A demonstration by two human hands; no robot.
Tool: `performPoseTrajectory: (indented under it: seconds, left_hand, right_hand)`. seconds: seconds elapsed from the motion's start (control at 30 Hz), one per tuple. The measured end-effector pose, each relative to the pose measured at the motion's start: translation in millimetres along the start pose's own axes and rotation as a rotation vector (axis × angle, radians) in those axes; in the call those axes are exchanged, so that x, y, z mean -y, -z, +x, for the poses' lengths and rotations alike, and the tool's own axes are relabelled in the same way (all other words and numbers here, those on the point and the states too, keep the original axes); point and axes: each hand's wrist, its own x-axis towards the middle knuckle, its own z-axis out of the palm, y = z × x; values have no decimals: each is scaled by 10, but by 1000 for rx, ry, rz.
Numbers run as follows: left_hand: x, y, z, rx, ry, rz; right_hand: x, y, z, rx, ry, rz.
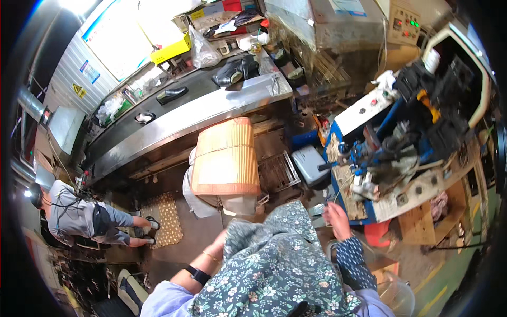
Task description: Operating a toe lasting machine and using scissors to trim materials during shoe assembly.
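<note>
My right hand (336,219) is raised beside the near left corner of a blue and white machine (388,206). Its fingers are curled together, and what they hold, if anything, is too small to make out. My left hand (218,245) hangs at my left side, close to the flowered apron (274,264) that I wear. The apron's folds hide its fingers. Just ahead of me stands a seat with an orange slatted mat (224,158) tied over it and pale cloth around its lower part.
Beyond the seat runs a metal-edged conveyor (211,105) with dark shoes (172,95) on it. A grey-lidded bin (310,165) stands left of the machine. Another person (79,214) stands at the left by a patterned mat (162,219). A cardboard box (422,222) is at the right.
</note>
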Motion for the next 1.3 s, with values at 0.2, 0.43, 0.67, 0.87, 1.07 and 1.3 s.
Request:
performPoseTrajectory:
  seconds: [0.2,0.43,0.67,0.87,1.07,1.3]
  left_hand:
    - [-1374,328,534,-58,-241,225]
    - [-2612,1634,1399,-298,144,1628]
    - [-4348,2287,3700,-352,-483,1732]
    - [-5765,1855,6360,-220,-1184,1795]
    - [-6314,1430,7334,-806,-564,1802]
    - [-6277,1575,7483,-623,-736,1817]
  right_hand:
    - [487,-605,1539,-129,-199,612]
    - [138,-666,1750,-300,144,222]
    - [-147,-437,1959,-767,12,-66]
    - [51,-1011,1969,-972,233,16]
    - [623,-1495,1933,-1359,-42,178]
    - [647,-1481,2029,-1423,-49,69]
